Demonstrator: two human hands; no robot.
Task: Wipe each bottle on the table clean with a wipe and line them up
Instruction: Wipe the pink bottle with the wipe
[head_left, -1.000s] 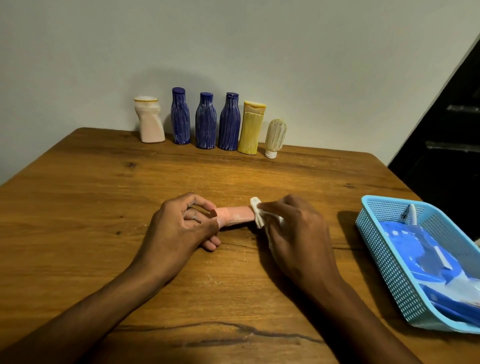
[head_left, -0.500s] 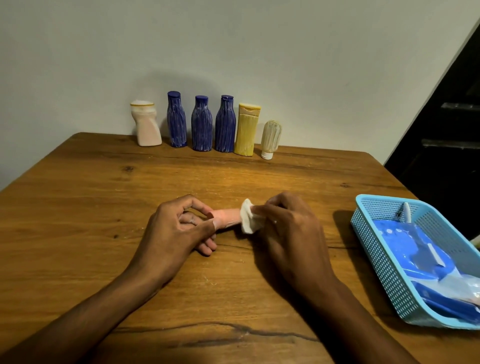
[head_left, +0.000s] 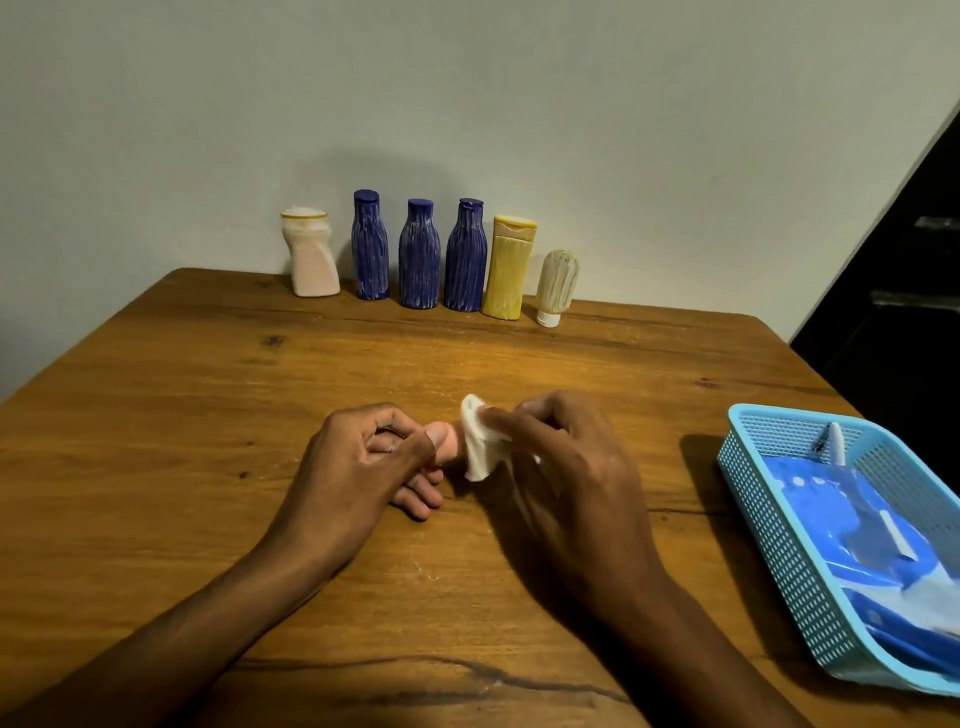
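My left hand (head_left: 358, 462) grips a small pink bottle (head_left: 448, 441) lying sideways just above the table; only a short stretch of it shows between my hands. My right hand (head_left: 561, 467) pinches a white wipe (head_left: 480, 447) wrapped around the bottle's right part. Against the wall stands a row of bottles: a pale pink one (head_left: 311, 254), three blue ones (head_left: 370, 247) (head_left: 420, 254) (head_left: 466, 257), a yellow one (head_left: 509, 267) and a small cream one (head_left: 556, 280) standing on its white cap.
A light blue plastic basket (head_left: 763, 499) sits at the table's right edge, holding a blue wipe packet (head_left: 852, 530) and a thin white object. The wooden table (head_left: 208, 415) ends at the wall behind the bottle row. A dark opening lies to the right.
My right hand slid the wipe leftward along the pink bottle toward my left hand, covering more of it. The left hand stayed put.
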